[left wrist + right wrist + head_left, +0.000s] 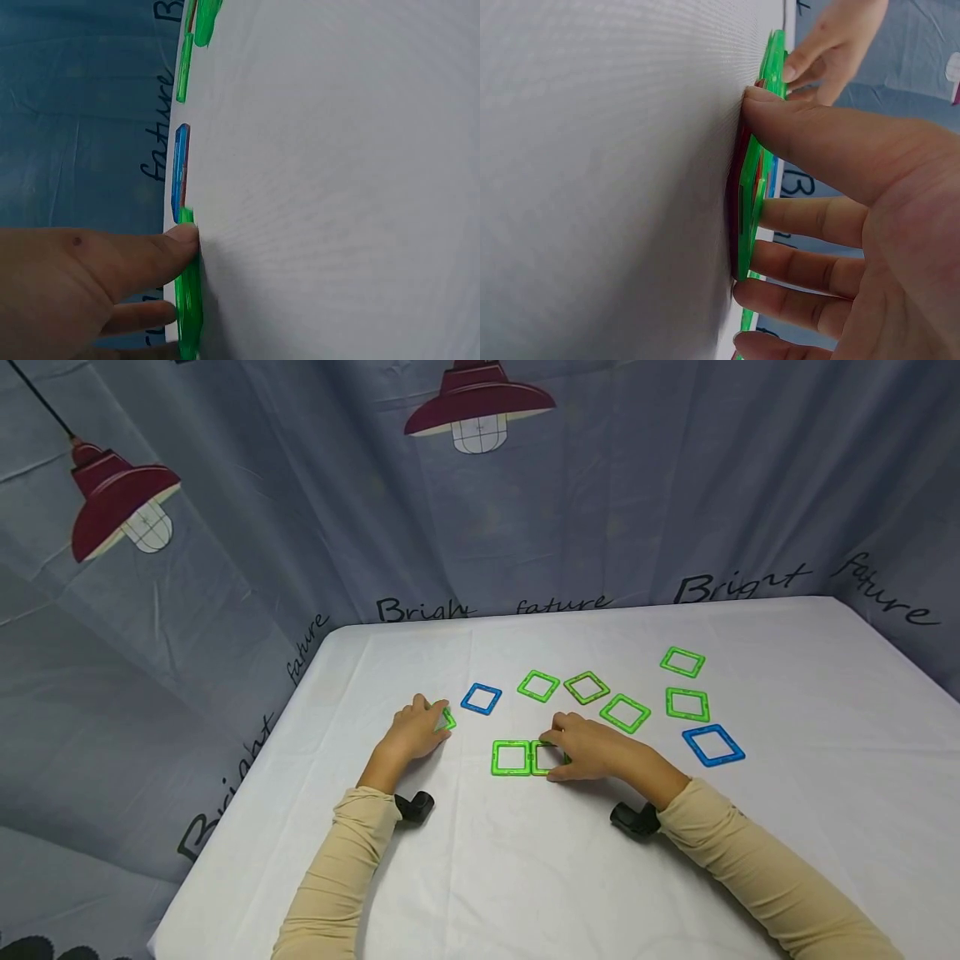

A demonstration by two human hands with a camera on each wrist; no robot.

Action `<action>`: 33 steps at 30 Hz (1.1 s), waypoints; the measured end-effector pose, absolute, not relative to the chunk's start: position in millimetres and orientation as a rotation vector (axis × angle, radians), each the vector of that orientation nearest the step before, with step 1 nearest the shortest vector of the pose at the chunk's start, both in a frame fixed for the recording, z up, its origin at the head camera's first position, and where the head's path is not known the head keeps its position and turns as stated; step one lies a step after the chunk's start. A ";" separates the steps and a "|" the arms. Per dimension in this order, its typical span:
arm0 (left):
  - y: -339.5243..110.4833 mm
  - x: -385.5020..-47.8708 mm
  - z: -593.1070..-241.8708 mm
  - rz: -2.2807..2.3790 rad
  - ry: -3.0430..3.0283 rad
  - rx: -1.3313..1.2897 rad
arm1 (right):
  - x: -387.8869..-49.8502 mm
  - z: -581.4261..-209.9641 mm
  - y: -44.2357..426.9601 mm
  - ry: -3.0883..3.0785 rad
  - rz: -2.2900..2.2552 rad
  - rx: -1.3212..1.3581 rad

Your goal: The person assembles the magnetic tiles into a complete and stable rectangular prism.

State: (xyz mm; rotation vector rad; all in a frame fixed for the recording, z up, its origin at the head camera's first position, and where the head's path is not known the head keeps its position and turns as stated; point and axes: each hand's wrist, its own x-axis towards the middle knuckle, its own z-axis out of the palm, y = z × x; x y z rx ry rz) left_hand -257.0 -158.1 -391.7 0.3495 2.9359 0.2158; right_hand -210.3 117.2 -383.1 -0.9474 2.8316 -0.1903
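Observation:
Two green square frame tiles lie edge to edge at the middle of the white table. My right hand point(588, 750) grips the right-hand tile point(748, 214) by its edges, thumb on the near side and fingers on the far side. The left-hand tile point(512, 772) of this pair is untouched. Further left, my left hand point(411, 732) holds another green square tile point(190, 300) between thumb and fingers, low at the tabletop; the hand covers part of it. Just beyond that tile is a blue square tile point(476, 710).
Loose green tiles lie behind the right hand, among them one point(532, 696) and a reddish-edged one point(596, 697). To the right are two more green tiles and a blue tile point(726, 761). Black wrist devices point(415, 807) hang under both wrists. A printed curtain point(600, 510) borders the table point(525, 877).

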 end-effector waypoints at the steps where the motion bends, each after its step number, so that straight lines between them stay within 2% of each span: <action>1: -158.3 -257.0 -391.6 0.205 2.944 0.375 | -210.2 -383.0 117.2 2.832 -0.186 -0.952; 11: -156.6 -253.4 -382.6 0.124 2.929 0.490 | -210.5 -383.0 115.9 2.828 -0.176 -0.930; 22: -149.0 -245.4 -369.8 0.286 2.867 0.647 | -211.3 -384.1 116.2 2.831 -0.174 -0.922; 33: -137.6 -241.6 -375.2 0.441 2.804 0.865 | -212.0 -383.8 115.3 2.822 -0.166 -0.897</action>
